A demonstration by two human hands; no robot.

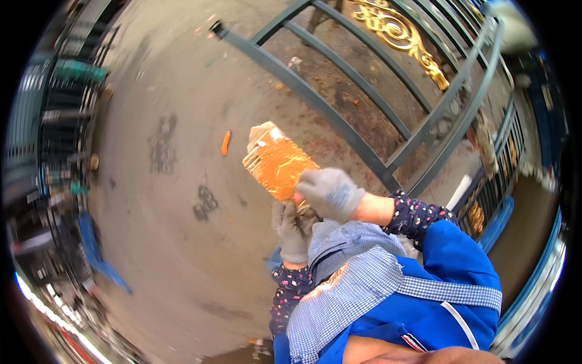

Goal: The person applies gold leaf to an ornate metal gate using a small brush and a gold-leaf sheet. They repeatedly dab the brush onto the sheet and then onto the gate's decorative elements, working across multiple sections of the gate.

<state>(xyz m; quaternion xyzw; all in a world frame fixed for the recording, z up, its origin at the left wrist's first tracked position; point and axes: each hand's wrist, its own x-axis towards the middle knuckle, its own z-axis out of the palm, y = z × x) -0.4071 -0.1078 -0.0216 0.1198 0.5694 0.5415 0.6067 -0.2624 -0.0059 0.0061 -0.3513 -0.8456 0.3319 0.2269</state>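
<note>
A flat piece of cardboard (282, 167) is held out in front of my body. Shiny orange-gold material coats most of it, and its far end is bare, torn and tan. My left hand (292, 235), in a grey glove, grips it at the near edge with bent fingers. My right hand (332, 193), gloved the same way and slightly blurred, is closed over the right near corner. Whatever its fingers hold is hidden; a small pinkish spot shows at their tips.
A dark grey metal railing (321, 109) with a gold scroll ornament (397, 27) stands to the right. An orange knife-like object (226, 142) lies on the concrete floor (163, 230) beyond the cardboard. Blue sheeting (94, 249) and stacked metal frames (57, 133) line the left side.
</note>
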